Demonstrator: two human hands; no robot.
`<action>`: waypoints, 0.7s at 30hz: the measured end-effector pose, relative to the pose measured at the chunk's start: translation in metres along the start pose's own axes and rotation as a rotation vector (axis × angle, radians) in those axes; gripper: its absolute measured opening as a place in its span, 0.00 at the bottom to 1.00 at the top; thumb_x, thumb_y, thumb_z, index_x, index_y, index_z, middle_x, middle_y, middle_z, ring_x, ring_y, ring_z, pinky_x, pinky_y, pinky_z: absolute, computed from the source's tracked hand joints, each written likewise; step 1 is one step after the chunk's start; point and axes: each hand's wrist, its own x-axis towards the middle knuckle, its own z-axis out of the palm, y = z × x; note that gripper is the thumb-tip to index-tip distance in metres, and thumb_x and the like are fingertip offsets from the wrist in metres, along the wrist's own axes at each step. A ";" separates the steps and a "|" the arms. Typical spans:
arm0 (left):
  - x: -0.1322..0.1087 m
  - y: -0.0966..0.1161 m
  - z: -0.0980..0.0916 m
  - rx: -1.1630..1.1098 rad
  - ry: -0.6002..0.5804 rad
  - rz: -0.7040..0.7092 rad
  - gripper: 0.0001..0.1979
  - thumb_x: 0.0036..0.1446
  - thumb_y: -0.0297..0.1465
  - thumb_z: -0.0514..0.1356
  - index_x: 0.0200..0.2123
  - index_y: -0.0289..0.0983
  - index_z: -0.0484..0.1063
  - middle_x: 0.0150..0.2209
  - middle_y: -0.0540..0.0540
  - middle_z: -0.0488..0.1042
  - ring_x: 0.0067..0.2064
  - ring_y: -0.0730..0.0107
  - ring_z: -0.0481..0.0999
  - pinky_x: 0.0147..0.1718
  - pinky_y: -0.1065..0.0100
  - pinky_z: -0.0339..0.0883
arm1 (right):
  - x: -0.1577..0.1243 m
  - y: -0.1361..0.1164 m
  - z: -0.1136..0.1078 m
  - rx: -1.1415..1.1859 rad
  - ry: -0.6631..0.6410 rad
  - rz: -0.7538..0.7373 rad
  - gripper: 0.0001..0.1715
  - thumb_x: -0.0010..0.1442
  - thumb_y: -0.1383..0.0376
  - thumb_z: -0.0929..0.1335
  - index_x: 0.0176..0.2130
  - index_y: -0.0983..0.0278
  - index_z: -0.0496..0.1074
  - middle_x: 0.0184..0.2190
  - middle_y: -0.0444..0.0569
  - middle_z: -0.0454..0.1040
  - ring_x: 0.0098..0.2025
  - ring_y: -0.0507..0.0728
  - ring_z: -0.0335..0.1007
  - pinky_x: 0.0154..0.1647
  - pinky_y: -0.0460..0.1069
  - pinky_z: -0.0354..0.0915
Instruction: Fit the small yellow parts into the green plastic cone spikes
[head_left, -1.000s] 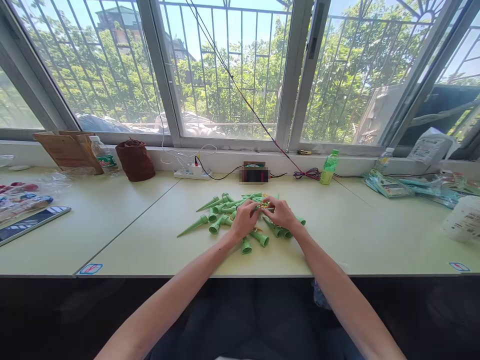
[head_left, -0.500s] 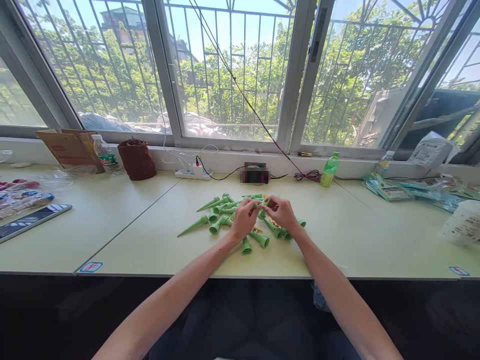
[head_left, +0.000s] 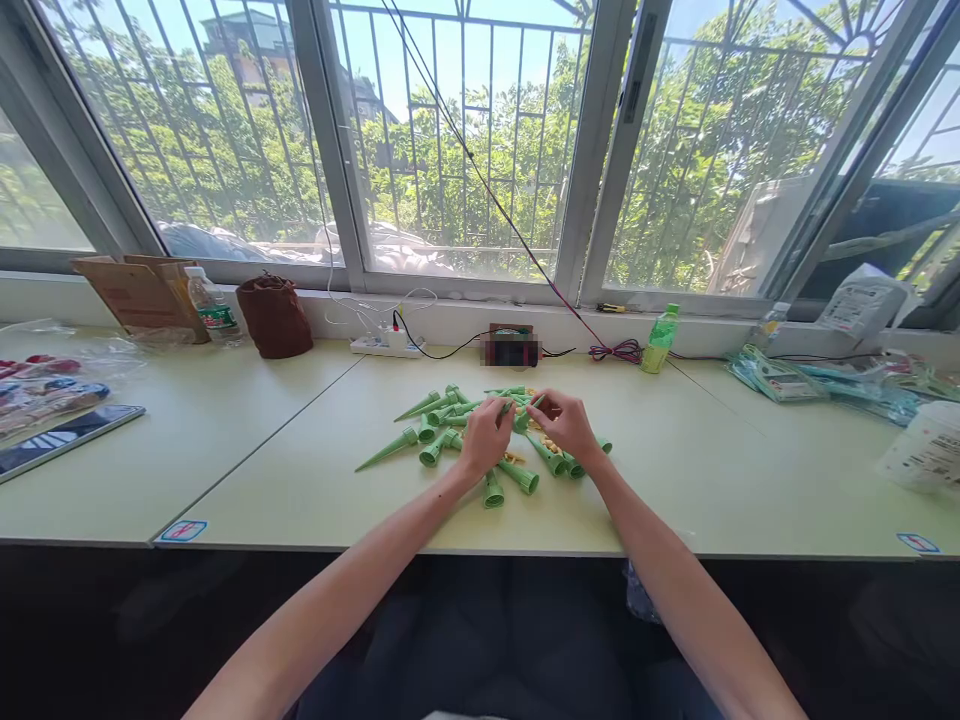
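Observation:
A heap of green plastic watering spikes (head_left: 525, 482), cone-shaped with ribbed cup ends, lies on the table, with small yellowish pieces (head_left: 514, 458) scattered among them. Over the heap, my left hand (head_left: 486, 436) is closed in a pinch on a small green plastic piece (head_left: 508, 406), mostly hidden by the fingers. Just to the right, my right hand (head_left: 564, 424) pinches a slim green spike (head_left: 538, 401) between thumb and fingers. The fingertips of the two hands are a little apart. One long spike (head_left: 386, 450) points left at the heap's edge.
Behind the heap stand a dark device with wires (head_left: 514, 348), a white power strip (head_left: 386, 346) and a green bottle (head_left: 660, 340). A brown bag (head_left: 274, 318) and a cardboard box (head_left: 142, 300) are back left. Plastic packets (head_left: 780, 375) lie right. A tablet (head_left: 67, 440) is far left.
My hands have drawn slightly apart, the left moving a little to the left. The spikes on the table look the same.

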 end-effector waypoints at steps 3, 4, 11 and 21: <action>-0.001 -0.001 0.001 -0.015 -0.065 0.014 0.09 0.64 0.32 0.54 0.37 0.36 0.73 0.36 0.46 0.73 0.29 0.73 0.69 0.31 0.69 0.64 | 0.000 -0.001 0.001 0.017 -0.014 0.008 0.18 0.58 0.52 0.67 0.32 0.64 0.72 0.22 0.45 0.69 0.24 0.51 0.63 0.27 0.46 0.64; -0.002 -0.001 0.002 -0.023 -0.076 0.022 0.08 0.63 0.32 0.54 0.38 0.37 0.73 0.36 0.45 0.73 0.28 0.73 0.68 0.31 0.69 0.65 | 0.000 0.000 0.001 0.025 -0.018 0.011 0.18 0.58 0.52 0.67 0.32 0.65 0.72 0.22 0.45 0.70 0.24 0.51 0.64 0.28 0.46 0.65; -0.004 -0.001 0.004 -0.057 -0.154 0.079 0.10 0.57 0.29 0.60 0.43 0.38 0.72 0.37 0.46 0.69 0.28 0.75 0.67 0.30 0.69 0.66 | 0.000 0.002 0.002 0.075 -0.052 0.001 0.18 0.60 0.54 0.66 0.34 0.65 0.76 0.28 0.49 0.75 0.29 0.54 0.70 0.33 0.48 0.69; -0.003 -0.005 0.005 -0.066 -0.131 0.050 0.05 0.60 0.27 0.57 0.39 0.36 0.72 0.38 0.46 0.69 0.27 0.77 0.66 0.29 0.70 0.65 | -0.001 -0.002 -0.003 0.287 -0.089 0.073 0.26 0.60 0.47 0.65 0.36 0.66 0.76 0.27 0.48 0.73 0.25 0.51 0.65 0.25 0.46 0.63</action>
